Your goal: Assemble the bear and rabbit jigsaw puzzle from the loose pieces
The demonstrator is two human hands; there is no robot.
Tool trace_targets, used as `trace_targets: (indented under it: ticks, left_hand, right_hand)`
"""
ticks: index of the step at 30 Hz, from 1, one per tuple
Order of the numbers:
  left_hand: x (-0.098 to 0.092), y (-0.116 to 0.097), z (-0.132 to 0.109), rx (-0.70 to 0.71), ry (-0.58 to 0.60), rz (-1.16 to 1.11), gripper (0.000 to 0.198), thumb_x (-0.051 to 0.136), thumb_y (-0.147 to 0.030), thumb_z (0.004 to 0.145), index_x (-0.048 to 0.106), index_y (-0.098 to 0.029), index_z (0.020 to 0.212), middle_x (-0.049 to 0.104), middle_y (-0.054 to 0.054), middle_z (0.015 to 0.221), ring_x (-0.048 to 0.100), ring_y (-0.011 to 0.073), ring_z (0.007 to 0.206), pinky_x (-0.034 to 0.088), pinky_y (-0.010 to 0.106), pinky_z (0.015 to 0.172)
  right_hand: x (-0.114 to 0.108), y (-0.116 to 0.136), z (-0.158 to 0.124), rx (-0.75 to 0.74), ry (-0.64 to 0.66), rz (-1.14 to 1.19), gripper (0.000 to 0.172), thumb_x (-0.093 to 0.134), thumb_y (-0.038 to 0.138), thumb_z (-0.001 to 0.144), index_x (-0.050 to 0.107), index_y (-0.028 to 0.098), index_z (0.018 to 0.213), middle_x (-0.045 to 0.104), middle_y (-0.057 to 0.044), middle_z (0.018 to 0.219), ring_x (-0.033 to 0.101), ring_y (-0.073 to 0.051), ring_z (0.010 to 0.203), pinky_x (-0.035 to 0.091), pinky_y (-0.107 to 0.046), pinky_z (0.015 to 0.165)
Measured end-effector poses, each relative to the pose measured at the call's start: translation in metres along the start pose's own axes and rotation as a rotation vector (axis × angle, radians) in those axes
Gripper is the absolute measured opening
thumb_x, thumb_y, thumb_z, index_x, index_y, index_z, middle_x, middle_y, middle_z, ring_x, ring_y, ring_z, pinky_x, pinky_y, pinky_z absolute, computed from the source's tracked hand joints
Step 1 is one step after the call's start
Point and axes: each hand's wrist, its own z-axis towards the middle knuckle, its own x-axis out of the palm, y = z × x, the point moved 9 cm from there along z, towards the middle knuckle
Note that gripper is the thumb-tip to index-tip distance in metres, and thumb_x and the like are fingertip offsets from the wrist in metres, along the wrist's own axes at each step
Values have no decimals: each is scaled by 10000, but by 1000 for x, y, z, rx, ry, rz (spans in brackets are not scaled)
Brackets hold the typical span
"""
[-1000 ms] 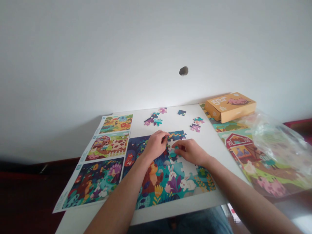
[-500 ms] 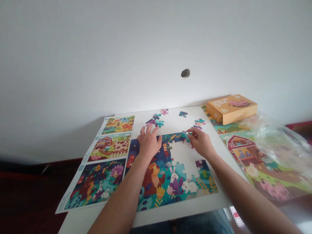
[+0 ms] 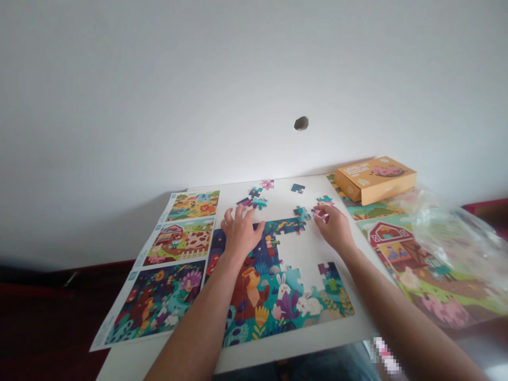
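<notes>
A partly assembled puzzle (image 3: 254, 296) lies on the white table, with a gap at its upper right. My left hand (image 3: 241, 233) rests over its top left part, fingers spread and holding nothing. Just above the puzzle's top edge lies a loose teal piece (image 3: 302, 213). To the right of it, my right hand (image 3: 335, 227) has its thumb and fingertips at a purple-pink piece (image 3: 320, 212), partly covered by the fingers. Other loose pieces lie behind my left hand, among them a teal one (image 3: 260, 203) and a pink one (image 3: 268, 184). A dark blue piece (image 3: 298, 188) lies alone.
A sheet with three printed pictures (image 3: 133, 275) lies on the left. On the right are an orange box (image 3: 377, 180), a farm picture (image 3: 432, 275) and a clear plastic bag (image 3: 448, 227). A white wall (image 3: 198, 106) with a hole stands behind.
My right hand has let go of the teal piece above the puzzle's top edge and moved right to the purple-pink piece. My left hand has stayed nearly in place.
</notes>
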Motion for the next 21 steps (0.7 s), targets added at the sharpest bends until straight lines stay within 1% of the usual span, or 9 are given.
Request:
trace_targets:
  ticks: [2, 3, 5, 6, 9, 13, 17, 21]
  left_hand:
    - [-1, 6, 2, -32, -8, -2, 487, 556, -486, 894, 595, -273, 1331, 463, 111, 1471, 290, 436, 1359, 342, 617, 1051]
    - [0, 10, 3, -48, -2, 0, 511, 549, -496, 894, 580, -267, 1350, 447, 115, 1486, 276, 448, 1367, 332, 626, 1054]
    - [4, 15, 5, -69, 21, 1, 551, 531, -521, 897, 555, -253, 1378, 431, 121, 1503, 256, 469, 1376, 308, 648, 1059]
    - [6, 16, 6, -73, 31, 1, 558, 523, -532, 898, 552, -252, 1381, 434, 120, 1502, 251, 475, 1376, 299, 656, 1060]
    - [7, 17, 6, -73, 40, -4, 536, 522, -539, 896, 574, -268, 1356, 471, 114, 1471, 266, 473, 1360, 296, 652, 1056]
    - [3, 14, 4, -63, 14, 0, 471, 553, -509, 886, 626, -280, 1290, 521, 121, 1403, 334, 439, 1303, 334, 624, 1028]
    - [-1, 8, 3, -26, -19, -8, 409, 577, -462, 883, 660, -289, 1244, 555, 123, 1333, 383, 398, 1256, 388, 564, 990]
    - [-3, 3, 3, -3, -15, -36, 366, 603, -399, 875, 687, -290, 1214, 584, 121, 1263, 422, 373, 1209, 414, 523, 976]
  right_hand:
    - [-7, -4, 2, -45, -73, -108, 329, 570, 265, 835, 694, 164, 1123, 680, -126, 1093, 637, -242, 943, 475, -379, 903]
    - [-9, -6, 3, -58, -87, -160, 350, 583, 263, 834, 685, 162, 1154, 664, -141, 1150, 620, -265, 1032, 449, -398, 954]
    - [-6, -12, 6, -68, -65, -250, 409, 613, 264, 827, 652, 165, 1222, 640, -153, 1231, 576, -295, 1153, 390, -431, 1028]
    - [-3, -15, 7, -69, -39, -278, 431, 623, 270, 827, 636, 168, 1246, 635, -152, 1252, 563, -299, 1180, 369, -439, 1045]
    - [3, -20, 8, -62, 26, -304, 430, 614, 302, 855, 618, 175, 1266, 649, -139, 1237, 577, -285, 1157, 360, -426, 1037]
    - [4, -21, 9, -62, 32, -301, 408, 615, 308, 860, 632, 170, 1244, 666, -134, 1181, 594, -275, 1104, 374, -407, 1006]
    - [5, -23, 10, -50, 43, -307, 404, 629, 306, 848, 642, 162, 1225, 672, -130, 1160, 587, -282, 1098, 386, -389, 980]
    - [8, -23, 10, -49, 76, -358, 408, 613, 274, 862, 641, 156, 1251, 651, -153, 1190, 572, -291, 1105, 381, -380, 970]
